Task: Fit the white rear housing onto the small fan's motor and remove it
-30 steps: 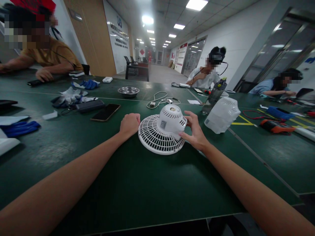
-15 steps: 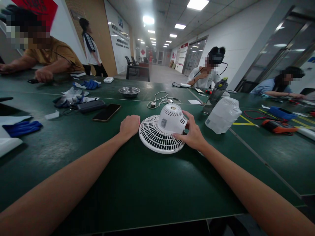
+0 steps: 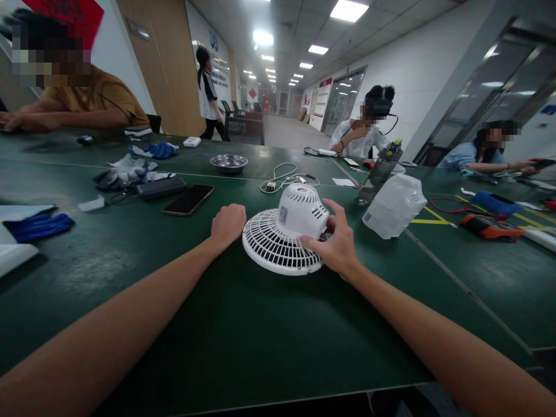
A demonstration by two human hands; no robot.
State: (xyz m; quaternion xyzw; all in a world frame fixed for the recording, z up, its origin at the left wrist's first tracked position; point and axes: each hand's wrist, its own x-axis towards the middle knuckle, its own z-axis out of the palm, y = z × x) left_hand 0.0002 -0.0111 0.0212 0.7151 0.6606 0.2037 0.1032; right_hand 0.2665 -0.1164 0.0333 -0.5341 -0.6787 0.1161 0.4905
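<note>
A white fan (image 3: 269, 246), grille-down on the tabletop (image 3: 243, 330), is braced at its rim by the fisted left hand (image 3: 229, 223); its motor housing (image 3: 304, 211), clasped by the curled right hand (image 3: 336, 246), is best held level.

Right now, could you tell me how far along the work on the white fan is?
Done: a white cover already lies apart on the table. In hand: the right hand grasps the motor housing; the left hand rests against the grille. Left: housing and grille are still together.
</note>
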